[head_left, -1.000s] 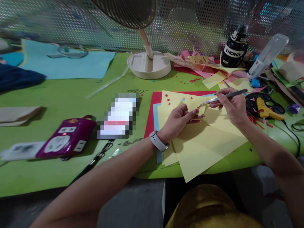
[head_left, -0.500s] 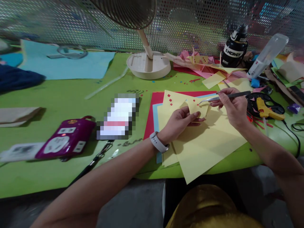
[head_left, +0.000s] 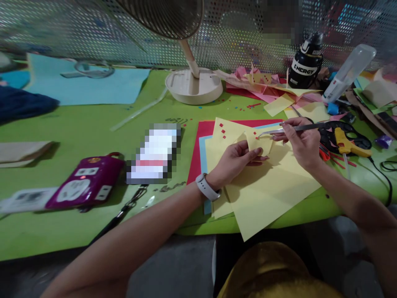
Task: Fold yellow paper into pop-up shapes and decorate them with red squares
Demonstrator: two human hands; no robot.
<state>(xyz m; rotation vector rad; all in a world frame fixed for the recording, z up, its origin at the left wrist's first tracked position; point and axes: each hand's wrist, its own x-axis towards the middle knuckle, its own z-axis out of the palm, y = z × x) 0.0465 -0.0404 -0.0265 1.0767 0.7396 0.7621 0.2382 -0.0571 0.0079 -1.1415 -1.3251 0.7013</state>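
Head view: I hold tweezers (head_left: 294, 128) over a small folded yellow paper (head_left: 259, 142), above the green tabletop (head_left: 93, 128).

My right hand (head_left: 299, 140) has its grip closed around the tweezers, whose long axis runs nearly level, tips pointing left at a tiny red square on the paper. My left hand (head_left: 237, 159) pinches that paper from below, over larger yellow sheets (head_left: 266, 186). Behind, a black bottle (head_left: 305, 62) reads "ENERGY".

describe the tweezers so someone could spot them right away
Start at the fan base on the green table, then go right to the yellow paper. The right hand holds thin silver tweezers there, the only metal tool in hand, unlike the yellow glue gun beside.
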